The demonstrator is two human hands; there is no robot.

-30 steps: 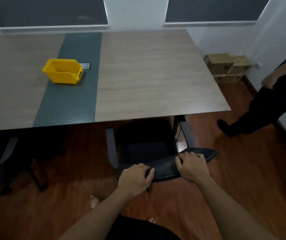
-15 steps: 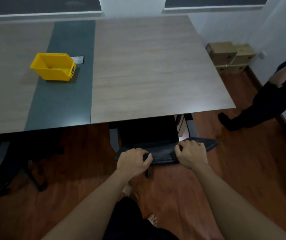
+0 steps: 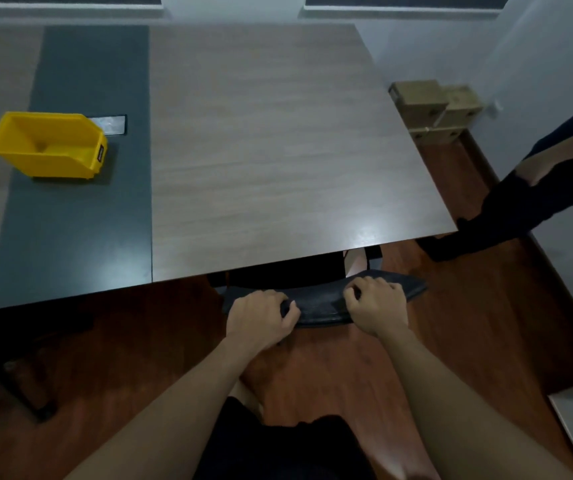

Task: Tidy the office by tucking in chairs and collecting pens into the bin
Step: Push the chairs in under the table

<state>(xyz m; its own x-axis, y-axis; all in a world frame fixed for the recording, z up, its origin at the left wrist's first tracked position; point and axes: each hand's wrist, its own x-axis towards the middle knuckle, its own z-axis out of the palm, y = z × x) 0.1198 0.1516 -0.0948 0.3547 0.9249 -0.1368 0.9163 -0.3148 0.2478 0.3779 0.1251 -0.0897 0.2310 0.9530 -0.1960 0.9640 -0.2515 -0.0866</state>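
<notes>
A black office chair (image 3: 319, 308) stands at the near edge of the long table (image 3: 264, 133), its seat almost wholly hidden under the tabletop. Only the top of its backrest shows. My left hand (image 3: 260, 317) grips the left part of the backrest top and my right hand (image 3: 375, 306) grips the right part. A yellow bin (image 3: 49, 147) sits on the table's dark grey centre strip at the far left, well away from both hands. I see no pens.
Another person's dark-clad legs (image 3: 506, 216) stand by the table's right corner. Cardboard boxes (image 3: 434, 109) sit on the floor against the right wall. A second dark chair (image 3: 11, 358) is under the table at the left. A flat socket cover (image 3: 110, 124) lies behind the bin.
The chair has rolled forward under the table with both hands on its backrest; its seat and armrests, visible earlier, are now hidden by the tabletop. I have stepped closer.
</notes>
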